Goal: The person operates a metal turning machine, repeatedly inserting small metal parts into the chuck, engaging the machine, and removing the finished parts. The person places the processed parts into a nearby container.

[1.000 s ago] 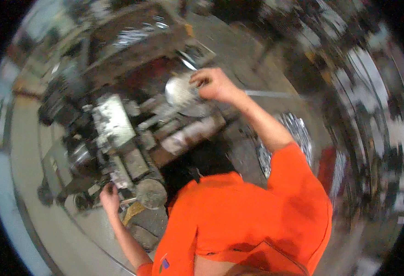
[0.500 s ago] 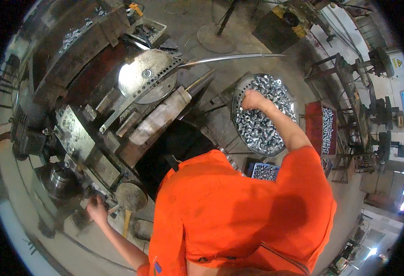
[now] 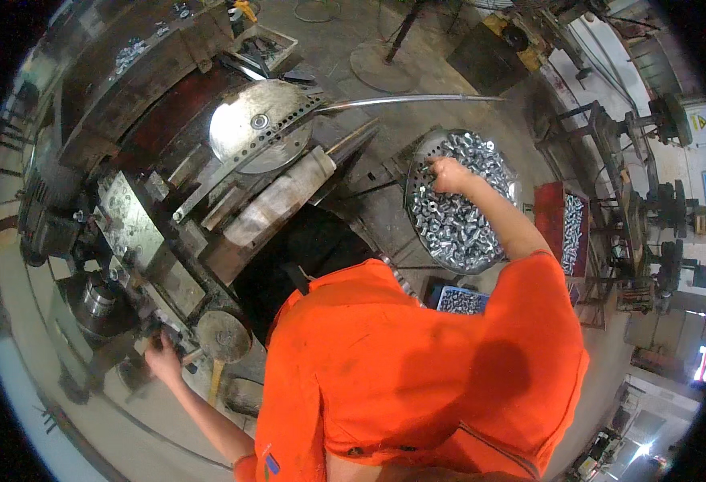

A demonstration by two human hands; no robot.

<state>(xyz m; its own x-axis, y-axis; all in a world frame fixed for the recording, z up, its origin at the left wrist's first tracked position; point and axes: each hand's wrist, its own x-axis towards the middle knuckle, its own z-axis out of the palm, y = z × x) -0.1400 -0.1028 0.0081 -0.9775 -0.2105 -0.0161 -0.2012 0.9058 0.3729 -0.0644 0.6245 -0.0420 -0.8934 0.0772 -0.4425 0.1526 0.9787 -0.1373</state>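
On the right, my right hand (image 3: 449,174) is over the upper left part of a large round tray (image 3: 432,147) heaped with shiny metal nut-like pieces (image 3: 461,229). Its fingers are bent down at the pieces, one reaching toward the tray's perforated rim; what is between them is too small to make out. My left hand (image 3: 163,360) is low on the left, at the front end of the machine (image 3: 132,221). Its fingers are curled by small dark machine parts, and what they grip is hidden. Just right of it is a round metal disc (image 3: 224,336) with a yellowish handle.
A large perforated steel wheel (image 3: 261,124) with a long bar lies beyond the machine. A pale wrapped block (image 3: 281,197) lies before it. A blue crate (image 3: 461,300) and a red bin (image 3: 551,221) hold more metal pieces. A stand with a round base (image 3: 385,66) is farther back.
My right hand has shifted slightly and its fingers have loosened from a tighter curl. My left hand stays at the machine's front end, turned a little. The whole view has shifted slightly.
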